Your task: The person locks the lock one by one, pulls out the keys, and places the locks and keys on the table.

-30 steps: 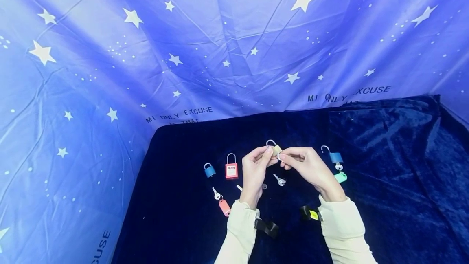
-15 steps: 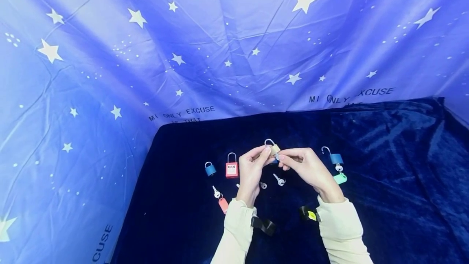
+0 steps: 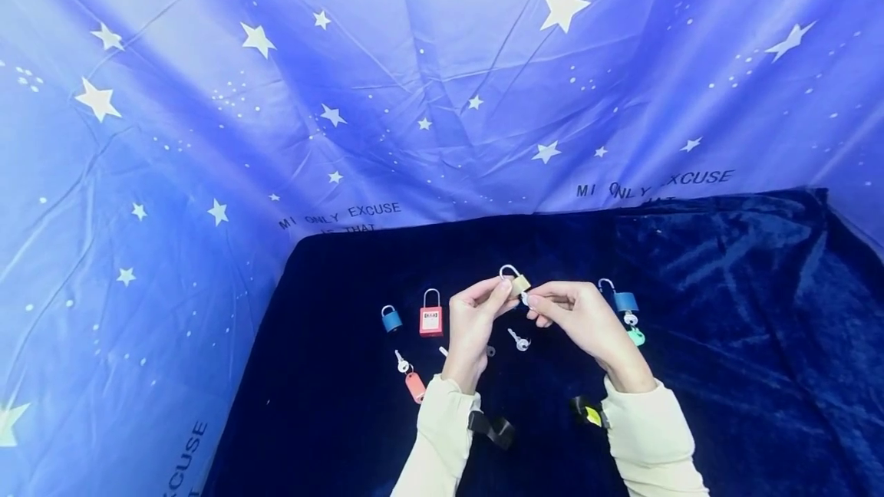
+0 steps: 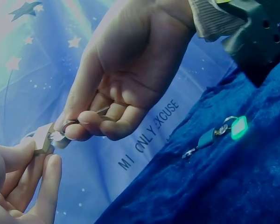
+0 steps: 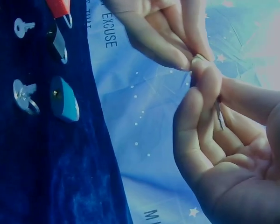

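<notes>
My left hand (image 3: 476, 320) holds a small brass padlock (image 3: 520, 284) by its body, thumb on the near face and shackle pointing up and away. My right hand (image 3: 580, 320) pinches the head of a silver key (image 4: 57, 136) at the padlock's underside; the blade is hidden, seemingly in the keyhole. A ring and a second key (image 4: 102, 110) hang against the right fingers in the left wrist view. Both hands are above the cloth. Whether the shackle's far leg is free of the body cannot be told.
On the dark blue cloth (image 3: 331, 436) lie a blue padlock (image 3: 391, 318), a red padlock (image 3: 431, 321), keys with a red tag (image 3: 414, 387) and loose keys (image 3: 519, 340). Rightward, another blue padlock (image 3: 625, 301) has a raised shackle, a key and a green tag (image 3: 636, 337). A starry curtain (image 3: 428, 83) hangs behind.
Both hands keep their hold on the padlock and key, with only slight shifts. The head view has moved a little. Objects on the cloth stay put.
</notes>
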A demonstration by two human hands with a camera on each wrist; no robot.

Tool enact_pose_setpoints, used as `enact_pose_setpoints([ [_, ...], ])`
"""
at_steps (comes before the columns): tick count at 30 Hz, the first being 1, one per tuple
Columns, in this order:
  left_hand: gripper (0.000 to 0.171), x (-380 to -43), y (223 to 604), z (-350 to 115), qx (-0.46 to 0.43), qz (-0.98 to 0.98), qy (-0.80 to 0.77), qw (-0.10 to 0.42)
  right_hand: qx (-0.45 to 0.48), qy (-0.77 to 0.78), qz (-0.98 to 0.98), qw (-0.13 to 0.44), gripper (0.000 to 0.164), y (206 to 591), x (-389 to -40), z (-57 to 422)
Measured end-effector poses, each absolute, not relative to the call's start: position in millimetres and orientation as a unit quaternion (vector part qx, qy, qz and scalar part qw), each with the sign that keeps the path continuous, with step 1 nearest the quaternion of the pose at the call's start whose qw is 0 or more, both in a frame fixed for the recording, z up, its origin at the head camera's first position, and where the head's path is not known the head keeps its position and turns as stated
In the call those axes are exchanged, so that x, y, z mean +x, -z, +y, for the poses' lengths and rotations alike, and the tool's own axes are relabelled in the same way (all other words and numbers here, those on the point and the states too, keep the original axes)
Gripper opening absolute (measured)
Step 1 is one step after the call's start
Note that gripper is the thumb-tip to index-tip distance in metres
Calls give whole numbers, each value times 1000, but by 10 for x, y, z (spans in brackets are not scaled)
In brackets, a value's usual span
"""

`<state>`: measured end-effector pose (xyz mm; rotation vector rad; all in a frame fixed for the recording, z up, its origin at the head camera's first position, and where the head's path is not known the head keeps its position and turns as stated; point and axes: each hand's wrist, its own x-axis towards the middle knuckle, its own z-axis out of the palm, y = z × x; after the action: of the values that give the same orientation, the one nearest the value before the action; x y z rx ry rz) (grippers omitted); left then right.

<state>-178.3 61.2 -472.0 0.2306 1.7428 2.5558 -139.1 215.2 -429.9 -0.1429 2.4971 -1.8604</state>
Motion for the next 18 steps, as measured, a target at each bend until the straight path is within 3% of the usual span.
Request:
enact_pose_setpoints([
  [6,29,-1854,4789,840,112,559,-822,17,-15,590,807,-15,38,4318,-1323,2334],
  [8,32,-1772,4609,860,88,550,-829,39,-8,590,807,-24,36,4332,-1310,2363],
  [18,30,-1765,4645,891,70,565,-821,55,-13,585,811,-3,33,4358,-1309,2436],
])
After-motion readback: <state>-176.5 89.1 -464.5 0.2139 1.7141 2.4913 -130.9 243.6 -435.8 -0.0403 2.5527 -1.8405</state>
